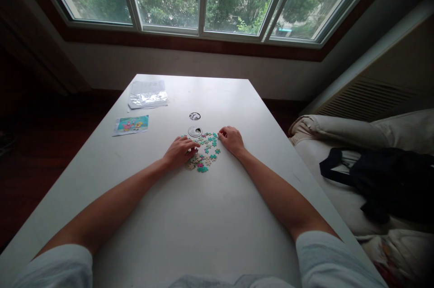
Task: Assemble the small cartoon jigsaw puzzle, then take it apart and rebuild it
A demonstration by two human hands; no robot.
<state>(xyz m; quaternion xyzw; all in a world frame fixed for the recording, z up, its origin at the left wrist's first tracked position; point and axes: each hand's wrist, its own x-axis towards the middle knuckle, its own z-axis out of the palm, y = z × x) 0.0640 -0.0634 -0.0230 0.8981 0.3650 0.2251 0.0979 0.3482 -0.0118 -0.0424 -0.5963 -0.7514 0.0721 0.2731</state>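
Note:
A loose heap of small jigsaw puzzle pieces [202, 169], mostly teal and beige with some pink, lies on the white table [200, 215]. Over the left side of the heap rests my left hand [179, 150], its bent fingers and thumb a little apart among the pieces. At the heap's upper right edge is my right hand [232, 139], fingers curled and tips drawn together; whatever they pinch is too small to make out. Just behind the heap lies a round, clear-and-silver lid-like disc [193, 132], and beyond it a second round silvery disc [195, 116].
To the left lies a colourful cartoon picture card [132, 125]. Farther back is a clear plastic bag over white paper [148, 93]. A cream sofa [313, 143] with a dark garment [389, 179] stands right of the table. A window [200, 3] spans the wall ahead.

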